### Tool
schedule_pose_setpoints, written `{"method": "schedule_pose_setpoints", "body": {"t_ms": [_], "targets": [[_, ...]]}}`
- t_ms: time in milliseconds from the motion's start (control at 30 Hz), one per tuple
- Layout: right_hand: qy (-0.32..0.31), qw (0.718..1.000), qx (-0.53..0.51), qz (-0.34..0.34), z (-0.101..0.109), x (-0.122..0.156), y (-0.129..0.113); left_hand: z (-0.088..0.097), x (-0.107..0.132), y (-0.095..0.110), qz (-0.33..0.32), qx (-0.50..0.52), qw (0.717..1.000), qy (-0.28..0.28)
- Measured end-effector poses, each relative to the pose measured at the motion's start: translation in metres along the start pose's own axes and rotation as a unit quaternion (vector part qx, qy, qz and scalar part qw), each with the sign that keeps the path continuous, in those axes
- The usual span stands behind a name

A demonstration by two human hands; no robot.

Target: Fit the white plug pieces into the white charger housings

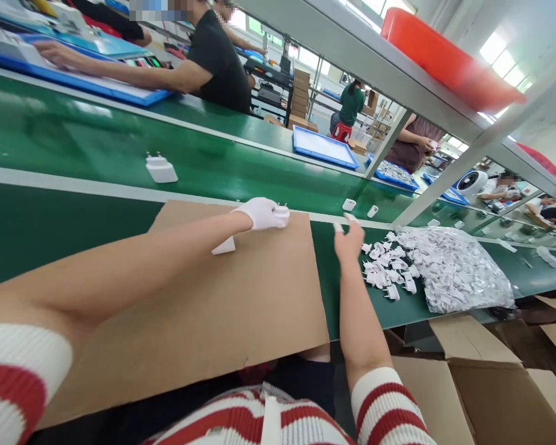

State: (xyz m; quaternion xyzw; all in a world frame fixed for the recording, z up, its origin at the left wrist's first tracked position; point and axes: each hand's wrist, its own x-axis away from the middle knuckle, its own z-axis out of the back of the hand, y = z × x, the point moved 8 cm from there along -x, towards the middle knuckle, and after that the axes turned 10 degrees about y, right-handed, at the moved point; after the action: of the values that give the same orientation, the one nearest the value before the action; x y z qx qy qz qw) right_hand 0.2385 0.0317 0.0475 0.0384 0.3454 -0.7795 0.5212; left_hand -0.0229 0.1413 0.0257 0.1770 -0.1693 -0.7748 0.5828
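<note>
My left hand (261, 214), in a white glove, is closed on a white plug adapter (282, 216) with its pins pointing up, over the cardboard sheet (259, 296). Partly behind my left forearm, another white piece (224, 246) lies on the cardboard; its kind is unclear. My right hand (349, 240) has white covers on two fingertips and is stretched forward, thumb and finger apart, with nothing between them. Just beyond it, a white adapter (349, 204) and a second small white piece (373, 211) rest on the green conveyor belt. Loose white plug parts (387, 269) are heaped to its right.
A clear bag (458, 269) full of white plug parts stands right of the heap. One larger adapter (162, 169) sits on the belt at left. A metal shelf post (445, 176) slants at right, below a red bin (445, 55). Open cartons (505, 395) lie lower right. Co-workers sit across the belt.
</note>
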Motion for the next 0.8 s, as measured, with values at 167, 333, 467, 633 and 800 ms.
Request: {"method": "schedule_pose_setpoints", "body": {"t_ms": [167,333,467,633,800], "targets": [[-0.036,0.976,0.146,-0.158,0.021,-0.016,0.066,0.043,-0.047,-0.038,0.117,-0.019,0.99,0.075],[-0.136,0.945,0.291,-0.06,-0.014,-0.025,0.079,0.058,-0.055,-0.084,0.227,-0.02,0.967,0.114],[-0.12,0.95,0.282,-0.067,-0.013,-0.03,0.088,0.07,-0.03,-0.088,0.23,-0.061,0.959,0.153],[-0.06,0.993,0.1,0.0,-0.003,-0.03,0.063,0.06,0.029,-0.045,0.008,-0.151,0.988,0.012],[-0.03,0.993,-0.083,0.073,-0.016,-0.02,0.022,0.039,0.081,-0.052,0.028,-0.198,0.971,-0.133]]}}
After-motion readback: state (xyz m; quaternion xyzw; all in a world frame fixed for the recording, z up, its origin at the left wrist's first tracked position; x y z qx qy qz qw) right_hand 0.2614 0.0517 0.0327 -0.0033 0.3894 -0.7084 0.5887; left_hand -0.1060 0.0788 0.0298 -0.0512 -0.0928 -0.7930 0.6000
